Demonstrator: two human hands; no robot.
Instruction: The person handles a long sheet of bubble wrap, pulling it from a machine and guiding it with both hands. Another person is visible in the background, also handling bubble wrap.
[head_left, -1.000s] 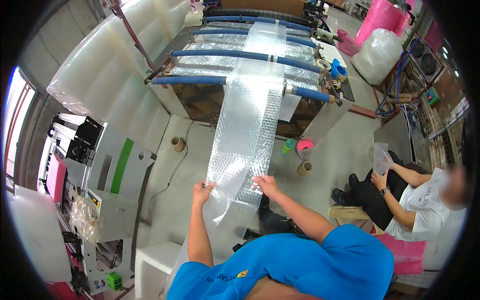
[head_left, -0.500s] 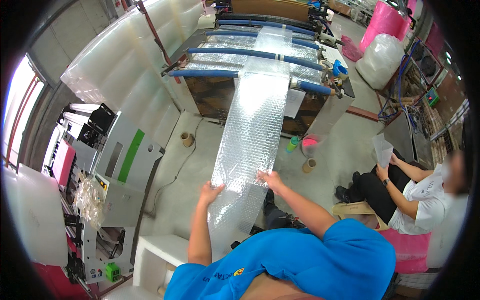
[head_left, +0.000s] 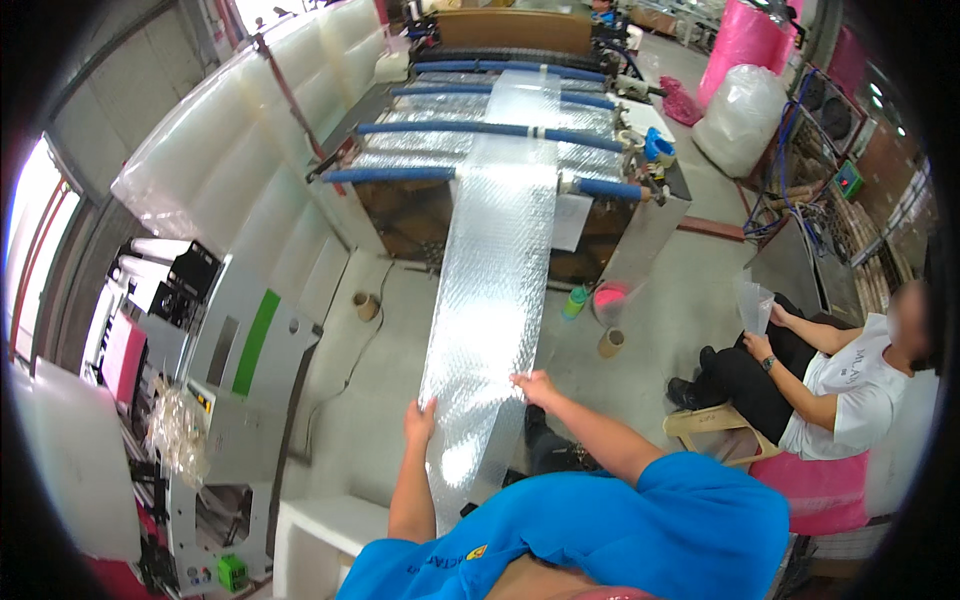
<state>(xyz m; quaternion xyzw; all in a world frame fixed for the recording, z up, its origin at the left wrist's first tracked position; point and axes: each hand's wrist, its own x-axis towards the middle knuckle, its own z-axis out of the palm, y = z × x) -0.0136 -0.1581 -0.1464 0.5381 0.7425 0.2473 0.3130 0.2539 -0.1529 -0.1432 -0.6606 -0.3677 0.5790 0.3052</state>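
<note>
A long strip of clear, silvery bubble wrap (head_left: 490, 270) runs from the machine's blue rollers down toward me. My left hand (head_left: 420, 421) is closed on its left edge, thumb on top. Across from it, my right hand (head_left: 534, 388) pinches the right edge. Between the two hands the strip is stretched across, and beyond them it slopes up to the lowest roller. Its near end hangs down in front of my blue shirt, where the lower part is partly hidden.
A machine with blue rollers (head_left: 390, 174) stands ahead. At left is a grey machine (head_left: 235, 420) with a green stripe. A seated person (head_left: 830, 380) holds clear sheets at right. A green bottle (head_left: 574, 303), a pink-filled tub (head_left: 609, 300) and cardboard cores (head_left: 366, 305) are on the floor.
Both my hands have drawn a little nearer my body, still on the strip's edges. The whole view has shifted slightly, so the machine sits lower in the picture.
</note>
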